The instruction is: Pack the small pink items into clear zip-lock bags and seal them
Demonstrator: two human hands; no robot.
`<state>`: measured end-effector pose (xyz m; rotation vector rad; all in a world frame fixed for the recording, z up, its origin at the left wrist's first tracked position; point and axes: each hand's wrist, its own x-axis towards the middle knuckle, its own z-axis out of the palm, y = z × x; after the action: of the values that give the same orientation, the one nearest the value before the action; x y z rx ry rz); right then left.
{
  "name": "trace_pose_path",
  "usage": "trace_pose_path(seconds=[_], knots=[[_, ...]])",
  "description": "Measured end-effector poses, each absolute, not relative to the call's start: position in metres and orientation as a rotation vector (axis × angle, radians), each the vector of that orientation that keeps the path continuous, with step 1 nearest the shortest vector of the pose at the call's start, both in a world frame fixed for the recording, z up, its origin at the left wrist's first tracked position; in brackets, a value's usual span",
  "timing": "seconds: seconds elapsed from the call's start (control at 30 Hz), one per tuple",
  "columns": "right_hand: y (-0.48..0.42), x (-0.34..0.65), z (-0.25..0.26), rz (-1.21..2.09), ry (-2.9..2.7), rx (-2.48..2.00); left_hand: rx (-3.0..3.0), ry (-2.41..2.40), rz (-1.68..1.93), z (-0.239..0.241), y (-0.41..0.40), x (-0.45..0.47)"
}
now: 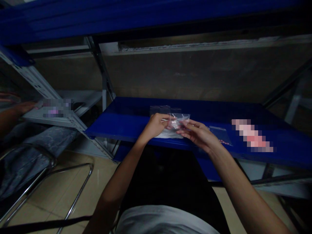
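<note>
A small clear plastic bag is held up between my two hands, above the front part of a blue shelf. My left hand pinches its left side, while the fingers of my right hand close on its right side. What the bag contains, if anything, I cannot make out. Several more clear bags lie flat on the shelf behind my left hand. Under the hands is a whitish sheet or bag. Just right of my right hand rests another clear zip bag with small pinkish-red pieces in its lower part.
A blurred-out pink item lies on the shelf at the right. Overhead runs a blue upper shelf. At left, another person's arm reaches to a grey shelf, near a metal-framed chair. Metal rack posts stand between.
</note>
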<state>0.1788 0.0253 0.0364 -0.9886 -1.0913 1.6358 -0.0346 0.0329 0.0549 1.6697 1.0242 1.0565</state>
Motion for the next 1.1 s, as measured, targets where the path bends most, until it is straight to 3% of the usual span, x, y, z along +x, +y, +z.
trace_pose_path(seconds=[0.4,0.57,0.77,1.1], knots=[[0.048,0.191,0.031,1.247,-1.313,-1.084,1.618,1.027,1.1,0.048,0.043,-0.046],[0.073,0.205,0.061,0.796,-1.983,-1.226,1.755,1.286,1.223,0.043,0.056,-0.066],[0.086,0.176,0.086,0.249,-2.545,-1.106,2.099,1.465,0.892,0.027,0.055,-0.06],[0.099,0.163,0.077,0.089,-2.74,-1.122,2.172,1.665,0.775,0.009,0.048,-0.043]])
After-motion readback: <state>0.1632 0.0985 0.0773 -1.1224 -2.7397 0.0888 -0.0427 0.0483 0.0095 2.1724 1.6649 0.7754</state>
